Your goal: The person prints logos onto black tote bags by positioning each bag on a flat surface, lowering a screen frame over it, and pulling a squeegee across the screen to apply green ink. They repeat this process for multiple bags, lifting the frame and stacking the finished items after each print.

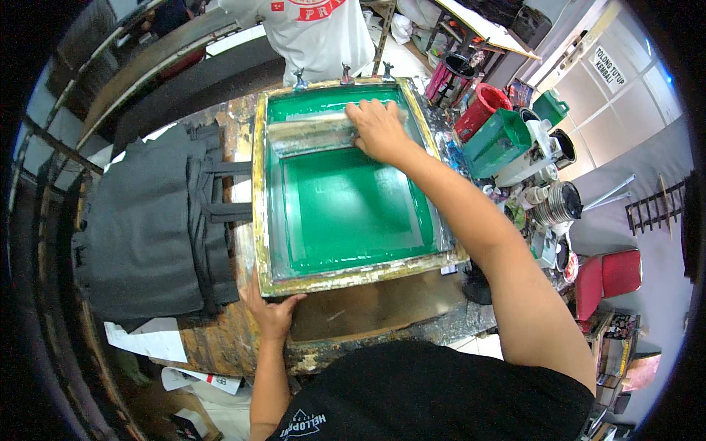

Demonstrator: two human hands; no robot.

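Note:
A screen-printing frame [259, 184] of worn, paint-stained wood holds a green mesh [353, 209]. My right hand [379, 131] reaches across it and is closed around the wooden handle of a wide squeegee [312, 134] near the frame's far side. At the frame's near left corner is my left hand [271, 312], thumb stretched out below the front edge and fingers pointing up along the left side; the fingers are partly hidden. Left of the frame lies a stack of black fabric tote bags [147, 228], with two straps running under the frame.
Metal clamps [346, 73] hold the frame's far edge. Beyond them stands a person in a white shirt [312, 37]. Along the right are a red bucket [482, 110], a green container [500, 143] and several paint cans. A paint-stained table [202, 342] lies underneath; a red chair [609, 283] stands farther right.

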